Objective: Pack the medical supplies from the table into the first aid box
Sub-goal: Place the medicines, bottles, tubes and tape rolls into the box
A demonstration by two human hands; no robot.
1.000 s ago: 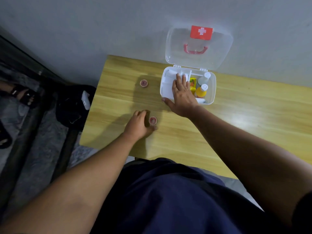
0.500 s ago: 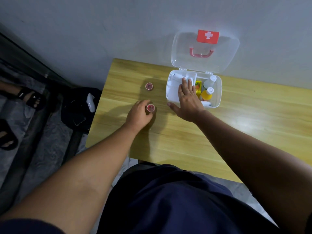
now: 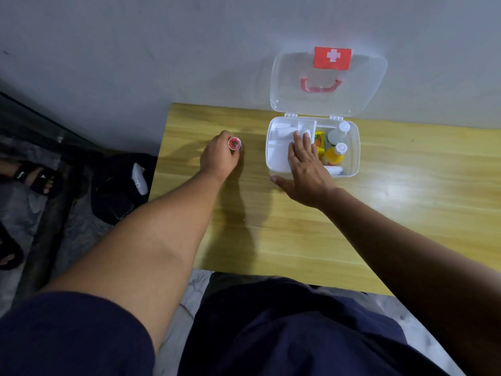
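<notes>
Your left hand (image 3: 219, 156) pinched the small red jar (image 3: 234, 143), well left of the first aid box (image 3: 273, 161), where your right hand (image 3: 306, 169) rested flat and empty.

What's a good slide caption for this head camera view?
Left hand grips a small red-capped jar while right hand steadies the open first aid box.

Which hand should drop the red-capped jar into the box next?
Left. The left hand already grips the small red-capped jar beside the open first aid box. The right hand lies flat across the box's front edge, holding nothing.
</notes>
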